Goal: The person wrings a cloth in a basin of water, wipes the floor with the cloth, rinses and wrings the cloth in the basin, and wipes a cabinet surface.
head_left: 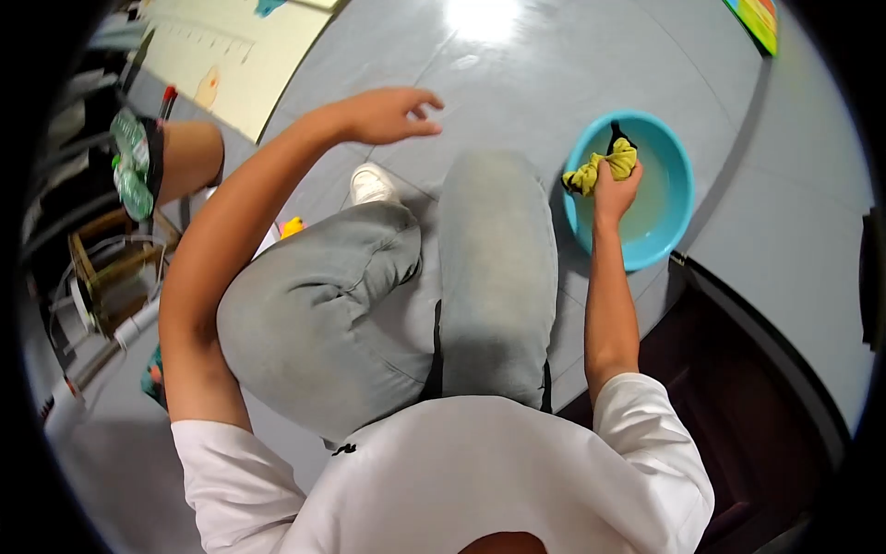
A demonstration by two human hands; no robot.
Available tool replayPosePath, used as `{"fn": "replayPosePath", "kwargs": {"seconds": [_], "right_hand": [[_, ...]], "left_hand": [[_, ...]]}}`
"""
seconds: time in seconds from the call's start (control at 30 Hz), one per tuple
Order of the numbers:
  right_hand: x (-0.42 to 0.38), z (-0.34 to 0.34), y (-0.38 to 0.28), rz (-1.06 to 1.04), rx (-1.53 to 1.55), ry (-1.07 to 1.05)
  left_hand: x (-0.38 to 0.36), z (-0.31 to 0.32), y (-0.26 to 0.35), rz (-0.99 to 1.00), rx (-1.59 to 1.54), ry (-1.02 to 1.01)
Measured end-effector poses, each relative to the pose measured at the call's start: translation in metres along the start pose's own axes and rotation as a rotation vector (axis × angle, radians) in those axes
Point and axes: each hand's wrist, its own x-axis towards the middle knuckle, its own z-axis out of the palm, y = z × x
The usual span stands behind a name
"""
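Observation:
My right hand [616,189] is closed around a bunched yellow-green cloth [620,161] with dark edges, held over the blue basin [681,152]. Cloudy water [649,208] lies in the basin, and part of the cloth overlaps its left rim in this view. Out in front of my bent knee, my left hand [395,115] hovers over the grey tiled floor with its fingers apart and nothing in them.
A dark brown door [729,406] stands behind the basin at right. Pale boards [235,55] lie at upper left. Plastic bottles [132,162], a cardboard-coloured container [189,157] and a wooden stool [115,268] crowd the left side. A yellow toy [293,226] sits by my knee.

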Motion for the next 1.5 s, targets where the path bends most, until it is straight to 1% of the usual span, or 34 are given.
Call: {"fn": "replayPosePath", "kwargs": {"seconds": [0.07, 0.1, 0.17, 0.2, 0.27, 0.3, 0.37, 0.4, 0.43, 0.53, 0.57, 0.63, 0.67, 0.77, 0.83, 0.9, 0.97, 1.03, 1.07, 1.1, 1.17, 1.2, 1.23, 1.3, 1.33, 1.43, 1.5], "right_hand": [[0.006, -0.010, 0.028, 0.109, -0.081, 0.202], [0.013, -0.020, 0.046, 0.147, -0.062, 0.177], [0.015, -0.031, 0.073, 0.210, -0.380, 0.071], [0.015, -0.034, 0.089, 0.244, -0.534, 0.009], [0.014, -0.027, 0.130, 0.202, -0.689, -0.155], [0.015, -0.021, 0.134, 0.182, -0.760, -0.240], [0.019, -0.009, 0.143, 0.365, -0.752, -0.327], [0.019, -0.006, 0.137, 0.455, -0.749, -0.375], [0.019, -0.004, 0.132, 0.521, -0.661, -0.373], [0.034, 0.000, 0.146, 0.430, -0.571, -0.694], [0.039, 0.001, 0.160, 0.557, -0.371, -0.826], [0.037, -0.005, 0.157, 0.451, -0.275, -0.864], [0.038, -0.006, 0.155, 0.394, -0.229, -0.872], [0.034, 0.000, 0.159, 0.496, -0.331, -0.827], [0.031, 0.012, 0.185, 0.527, -0.459, -0.725], [0.034, 0.013, 0.200, 0.571, -0.436, -0.742], [0.039, -0.001, 0.174, 0.632, -0.260, -0.874], [0.019, -0.004, 0.102, 0.528, -0.676, -0.541], [0.009, -0.008, 0.079, 0.467, -0.873, -0.366], [-0.002, -0.005, 0.090, 0.247, -0.818, -0.090], [0.006, -0.022, 0.088, 0.199, -0.714, -0.118], [0.008, -0.033, 0.089, 0.175, -0.664, -0.132], [0.012, -0.040, 0.100, 0.088, -0.634, -0.054], [0.022, -0.053, 0.104, 0.104, -0.525, -0.069], [0.027, -0.063, 0.096, 0.107, -0.471, -0.076], [0.029, -0.086, 0.060, 0.265, -0.303, -0.091], [0.027, -0.093, 0.054, 0.235, -0.161, 0.027]], "left_hand": [[0.001, 0.005, 0.015, -0.053, 0.092, -0.121], [0.005, 0.005, 0.020, -0.078, 0.104, -0.142], [0.010, 0.007, 0.028, -0.137, 0.124, -0.192], [0.018, 0.007, 0.032, -0.132, 0.138, -0.179], [0.029, 0.004, 0.032, -0.124, 0.155, -0.142], [0.037, 0.004, 0.036, -0.126, 0.147, -0.108], [0.049, 0.007, 0.044, -0.130, 0.184, -0.038], [0.052, 0.008, 0.047, -0.134, 0.198, -0.004], [0.056, 0.005, 0.047, -0.112, 0.140, -0.021], [0.061, -0.003, 0.049, -0.062, 0.131, 0.014], [0.066, -0.004, 0.053, -0.059, 0.127, 0.004], [0.084, 0.000, 0.066, -0.043, 0.126, -0.016], [0.095, 0.003, 0.070, 0.011, 0.174, 0.004], [0.134, 0.024, 0.085, 0.193, 0.277, 0.054], [0.161, 0.040, 0.100, 0.322, 0.298, 0.098], [0.187, 0.058, 0.120, 0.389, 0.303, 0.038], [0.205, 0.080, 0.133, 0.456, 0.282, -0.023], [0.215, 0.108, 0.140, 0.499, 0.258, -0.089], [0.217, 0.116, 0.145, 0.506, 0.273, -0.136], [0.215, 0.120, 0.152, 0.495, 0.318, -0.179], [0.203, 0.122, 0.166, 0.442, 0.401, -0.292], [0.205, 0.121, 0.166, 0.448, 0.442, -0.317], [0.209, 0.120, 0.164, 0.456, 0.482, -0.347], [0.217, 0.116, 0.167, 0.482, 0.516, -0.388], [0.220, 0.116, 0.173, 0.468, 0.502, -0.366], [0.230, 0.118, 0.186, 0.441, 0.419, -0.309], [0.234, 0.122, 0.188, 0.456, 0.399, -0.308]]}}
